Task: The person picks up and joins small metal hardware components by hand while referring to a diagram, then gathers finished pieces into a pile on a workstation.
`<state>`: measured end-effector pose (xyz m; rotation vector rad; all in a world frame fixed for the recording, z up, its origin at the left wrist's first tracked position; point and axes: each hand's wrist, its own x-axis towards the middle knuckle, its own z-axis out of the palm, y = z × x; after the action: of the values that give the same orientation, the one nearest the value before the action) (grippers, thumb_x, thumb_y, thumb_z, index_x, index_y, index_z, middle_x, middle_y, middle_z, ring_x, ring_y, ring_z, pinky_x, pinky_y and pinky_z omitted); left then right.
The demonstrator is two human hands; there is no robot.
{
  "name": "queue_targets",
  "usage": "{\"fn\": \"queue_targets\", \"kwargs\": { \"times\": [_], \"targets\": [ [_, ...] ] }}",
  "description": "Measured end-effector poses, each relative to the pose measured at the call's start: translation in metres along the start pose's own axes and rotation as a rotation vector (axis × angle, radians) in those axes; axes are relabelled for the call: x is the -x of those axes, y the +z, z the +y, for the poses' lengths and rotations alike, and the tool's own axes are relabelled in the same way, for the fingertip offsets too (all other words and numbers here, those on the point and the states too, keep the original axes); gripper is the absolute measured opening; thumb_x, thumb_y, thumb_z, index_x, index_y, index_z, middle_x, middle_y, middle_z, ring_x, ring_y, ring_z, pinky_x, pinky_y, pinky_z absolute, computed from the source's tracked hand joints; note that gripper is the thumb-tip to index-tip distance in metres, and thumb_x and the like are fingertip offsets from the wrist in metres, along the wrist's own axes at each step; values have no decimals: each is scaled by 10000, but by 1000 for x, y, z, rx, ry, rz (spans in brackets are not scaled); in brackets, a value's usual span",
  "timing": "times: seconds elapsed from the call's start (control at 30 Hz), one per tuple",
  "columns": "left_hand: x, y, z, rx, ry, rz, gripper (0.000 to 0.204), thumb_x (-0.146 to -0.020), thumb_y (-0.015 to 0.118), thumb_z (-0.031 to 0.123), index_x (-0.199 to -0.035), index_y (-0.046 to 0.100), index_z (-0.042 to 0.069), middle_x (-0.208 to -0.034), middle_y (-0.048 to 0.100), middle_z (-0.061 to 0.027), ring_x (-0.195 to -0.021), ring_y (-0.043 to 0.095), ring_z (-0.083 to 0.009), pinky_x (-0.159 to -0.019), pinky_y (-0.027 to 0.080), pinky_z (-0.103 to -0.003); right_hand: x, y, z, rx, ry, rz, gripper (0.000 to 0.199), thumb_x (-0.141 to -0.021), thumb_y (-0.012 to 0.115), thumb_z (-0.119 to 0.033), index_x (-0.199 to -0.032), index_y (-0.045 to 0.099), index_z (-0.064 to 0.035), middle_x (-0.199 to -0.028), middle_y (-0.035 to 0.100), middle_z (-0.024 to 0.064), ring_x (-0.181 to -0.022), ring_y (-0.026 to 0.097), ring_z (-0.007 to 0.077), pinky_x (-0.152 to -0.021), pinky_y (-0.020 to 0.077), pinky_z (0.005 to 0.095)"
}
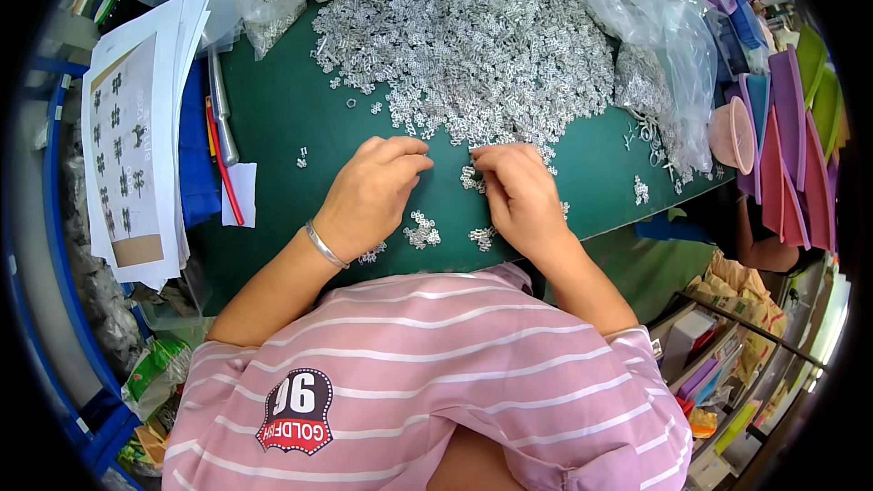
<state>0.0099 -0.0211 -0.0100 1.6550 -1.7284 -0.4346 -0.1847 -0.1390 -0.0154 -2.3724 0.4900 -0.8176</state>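
A wide heap of small silver metal pieces point(473, 36) is spread over the green tabletop point(273, 109). My left hand point(377, 186), with a bangle at its wrist, is curled left of centre, fingers bent inward; what they hold, if anything, is hidden. Across a narrow gap, my right hand point(520, 195) pinches at the heap's near edge, with small silver pieces at its fingertips. Between and below the hands lies a small cluster of metal pieces point(422, 231). Another little group point(483, 237) sits beside my right hand, and more pieces show partly behind my left wrist.
Printed sheets point(136, 145) stand at the left, near a red pen point(227, 164) and a metal-handled tool point(221, 109). Clear plastic bags point(637, 0) of metal parts line the back. A pink cup point(732, 135) and colourful bins point(787, 127) crowd the right edge.
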Motion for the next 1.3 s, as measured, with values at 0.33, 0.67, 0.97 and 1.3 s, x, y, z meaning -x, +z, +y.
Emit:
{"fn": "queue_targets", "kwargs": {
  "times": [0.33,0.67,0.97,1.3],
  "targets": [
    [5,-7,-3,41,-56,-10,247,-792,680,-21,-1035,664,19,-1145,651,-117,-1027,614,-318,-912,480,-386,-10,3,6,-15,55,-73,144,-746,679,46,-826,592,-36,-805,621,104,-786,592,318,-702,482,411],
    [7,-7,-2,28,-49,39,228,-803,676,-28,-1025,670,20,-1135,654,-126,-988,634,-306,-869,507,-372,-19,12,8,0,-3,-14,146,-737,664,64,-821,604,-38,-770,627,109,-755,600,324,-685,481,425],
    [11,-10,2,155,-168,172,177,-826,661,-55,-990,684,8,-995,667,-103,-753,659,-185,-655,531,-262,-35,18,0,89,-75,-133,115,-768,641,34,-799,570,-52,-759,593,102,-756,579,309,-674,450,422],
    [18,-19,-5,156,-33,313,133,-756,730,-61,-849,674,16,-824,679,-89,-748,666,-216,-664,535,-293,-25,17,-26,-557,385,-110,100,-864,645,60,-888,574,-7,-864,697,75,-815,676,132,-711,546,279]
  ]
}}
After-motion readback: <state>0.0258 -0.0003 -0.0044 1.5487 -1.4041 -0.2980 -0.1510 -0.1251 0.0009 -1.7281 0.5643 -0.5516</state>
